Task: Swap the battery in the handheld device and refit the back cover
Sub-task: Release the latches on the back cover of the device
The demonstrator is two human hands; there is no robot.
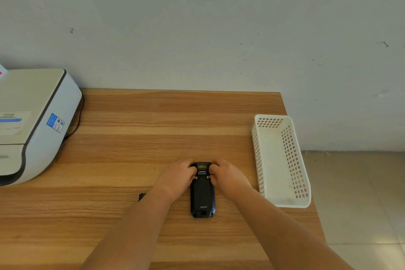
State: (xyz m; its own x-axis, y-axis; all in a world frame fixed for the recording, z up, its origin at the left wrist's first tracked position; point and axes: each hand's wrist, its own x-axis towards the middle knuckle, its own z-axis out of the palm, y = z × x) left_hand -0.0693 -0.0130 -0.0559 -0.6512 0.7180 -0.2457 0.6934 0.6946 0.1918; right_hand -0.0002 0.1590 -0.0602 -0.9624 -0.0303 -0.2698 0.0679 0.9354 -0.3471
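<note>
A black handheld device lies face down on the wooden table, its back cover on and its top end pointing away from me. My left hand grips the top left side, thumb by the left latch. My right hand grips the top right side, thumb by the right latch. A small black object, possibly a battery, peeks out from behind my left forearm, mostly hidden.
A white perforated plastic basket, nothing in it, sits at the table's right edge. A white printer with a black cable stands at the left. A wall runs behind the table; tiled floor lies to the right.
</note>
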